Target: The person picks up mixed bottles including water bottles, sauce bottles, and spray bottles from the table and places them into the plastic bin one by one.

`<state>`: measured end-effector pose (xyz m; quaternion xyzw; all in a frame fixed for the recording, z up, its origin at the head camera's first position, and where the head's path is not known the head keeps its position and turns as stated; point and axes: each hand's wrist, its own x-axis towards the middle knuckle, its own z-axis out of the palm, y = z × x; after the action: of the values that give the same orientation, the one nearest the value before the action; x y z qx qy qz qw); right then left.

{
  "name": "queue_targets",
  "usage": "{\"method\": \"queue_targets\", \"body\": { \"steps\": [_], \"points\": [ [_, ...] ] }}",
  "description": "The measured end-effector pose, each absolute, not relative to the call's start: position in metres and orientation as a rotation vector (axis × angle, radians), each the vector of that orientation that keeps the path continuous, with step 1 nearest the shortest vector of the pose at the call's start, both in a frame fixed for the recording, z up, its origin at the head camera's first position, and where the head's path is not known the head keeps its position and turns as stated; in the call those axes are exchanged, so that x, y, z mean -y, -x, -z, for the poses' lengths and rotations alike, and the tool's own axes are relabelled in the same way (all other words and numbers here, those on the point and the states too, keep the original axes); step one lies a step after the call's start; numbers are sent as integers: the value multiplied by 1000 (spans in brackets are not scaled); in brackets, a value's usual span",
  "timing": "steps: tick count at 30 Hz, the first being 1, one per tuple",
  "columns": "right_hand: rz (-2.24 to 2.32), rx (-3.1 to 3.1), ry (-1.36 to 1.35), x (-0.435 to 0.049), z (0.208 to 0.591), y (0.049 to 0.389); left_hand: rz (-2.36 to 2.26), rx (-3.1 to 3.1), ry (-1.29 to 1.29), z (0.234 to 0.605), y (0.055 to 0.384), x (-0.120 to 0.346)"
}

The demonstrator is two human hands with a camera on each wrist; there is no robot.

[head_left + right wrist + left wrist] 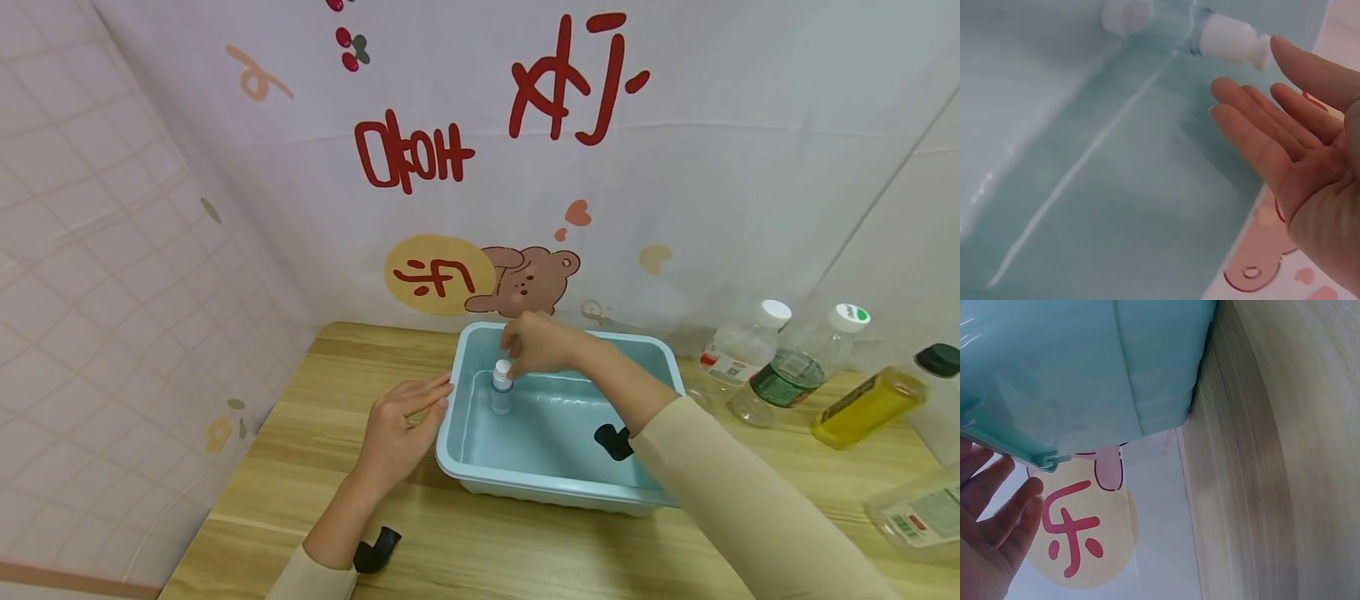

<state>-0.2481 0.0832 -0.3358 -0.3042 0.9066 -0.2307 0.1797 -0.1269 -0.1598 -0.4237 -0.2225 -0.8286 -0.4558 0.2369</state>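
A small clear bottle with a white top (502, 373) stands upright at the left end of the pale blue plastic basin (555, 482). My right hand (542, 343) reaches over the back of the basin, beside that bottle. In the right wrist view the fingers are apart and the thumb (1307, 69) lies near the bottle's white tip (1262, 52). My left hand (405, 423) touches the basin's left rim, its fingertips (1034, 487) right at the edge in the left wrist view. Nothing shows in either palm.
Inside the basin lies a black elbow-shaped piece (615, 442), and a similar black piece (378, 550) lies by my left wrist. Clear bottles (731, 358) and a bottle of yellow liquid (866, 408) stand at the right. A printed cloth (712, 183) hangs behind the table.
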Motion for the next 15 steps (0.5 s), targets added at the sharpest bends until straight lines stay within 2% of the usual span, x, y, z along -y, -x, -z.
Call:
{"method": "queue_targets", "body": {
  "steps": [15],
  "points": [
    [696, -2605, 888, -97, 294, 234, 1247, 2278, 596, 423, 125, 159]
  ]
}}
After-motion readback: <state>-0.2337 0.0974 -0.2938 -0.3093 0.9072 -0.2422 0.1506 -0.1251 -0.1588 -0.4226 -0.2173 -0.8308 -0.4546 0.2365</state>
